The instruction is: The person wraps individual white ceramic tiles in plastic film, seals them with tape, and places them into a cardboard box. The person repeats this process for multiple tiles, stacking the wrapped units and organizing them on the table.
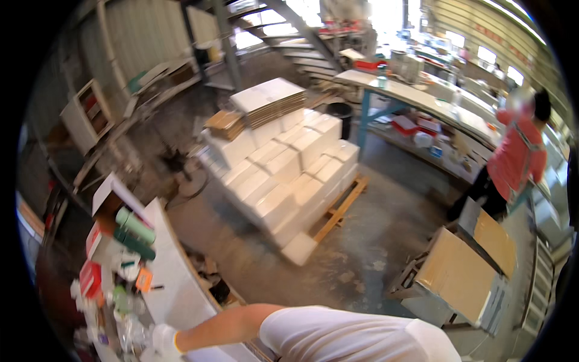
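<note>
My right hand (164, 342), in a white glove with a yellowish cuff, is at the lower left over the edge of a white tabletop (175, 283). Its fingers are blurred and partly hidden, so I cannot make out a grip. Right beside it lies clear plastic wrapping (129, 330); whether they touch is unclear. Farther along the table are an orange card or small box (144, 279), a light green cylinder (135, 225), a dark green cylinder (134, 244) and a red box (90, 279). My left hand is out of view.
White cartons (265, 190) are stacked on a wooden pallet (345, 208), with flattened cardboard (268, 99) on top. A person in a pink top (518, 154) stands at a long workbench (422, 99). Brown-topped cartons (461, 268) stand at the right. A metal staircase (301, 45) rises behind.
</note>
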{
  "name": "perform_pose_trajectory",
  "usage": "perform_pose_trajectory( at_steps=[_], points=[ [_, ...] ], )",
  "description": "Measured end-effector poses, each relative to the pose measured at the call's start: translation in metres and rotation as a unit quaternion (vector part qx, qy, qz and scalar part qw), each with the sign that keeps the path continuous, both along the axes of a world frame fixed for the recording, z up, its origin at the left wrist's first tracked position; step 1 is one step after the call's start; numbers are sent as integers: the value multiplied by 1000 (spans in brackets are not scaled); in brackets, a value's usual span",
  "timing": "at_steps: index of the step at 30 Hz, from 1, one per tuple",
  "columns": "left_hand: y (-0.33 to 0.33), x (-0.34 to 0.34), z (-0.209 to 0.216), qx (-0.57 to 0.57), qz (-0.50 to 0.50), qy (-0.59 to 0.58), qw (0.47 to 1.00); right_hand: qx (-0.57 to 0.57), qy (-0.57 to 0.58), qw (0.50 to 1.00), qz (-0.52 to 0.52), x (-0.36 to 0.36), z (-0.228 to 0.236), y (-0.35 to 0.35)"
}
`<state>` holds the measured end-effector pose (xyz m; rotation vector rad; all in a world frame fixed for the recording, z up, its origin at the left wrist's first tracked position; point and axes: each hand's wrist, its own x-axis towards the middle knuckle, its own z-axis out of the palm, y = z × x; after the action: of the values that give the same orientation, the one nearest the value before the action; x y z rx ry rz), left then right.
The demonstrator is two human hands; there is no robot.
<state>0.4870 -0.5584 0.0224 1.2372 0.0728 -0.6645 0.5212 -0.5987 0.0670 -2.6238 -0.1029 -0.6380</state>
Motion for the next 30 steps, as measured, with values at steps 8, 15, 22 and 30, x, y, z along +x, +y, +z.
perform_pose_trajectory(
  at_steps=[8,15,22,30],
  points=[
    [127,-36,-35,-33,53,44,997,-28,155,980,121,-65,66,-39],
    [168,-160,-69,-51,209,102,971,-67,29,993,94,-41,30,-57],
    [246,-294,-61,2,408,95,908,-104,91,988,75,-56,75,-41],
    [269,-348,-45,-167,508,45,844,103,-67,940,318,-214,154,99]
  ],
)
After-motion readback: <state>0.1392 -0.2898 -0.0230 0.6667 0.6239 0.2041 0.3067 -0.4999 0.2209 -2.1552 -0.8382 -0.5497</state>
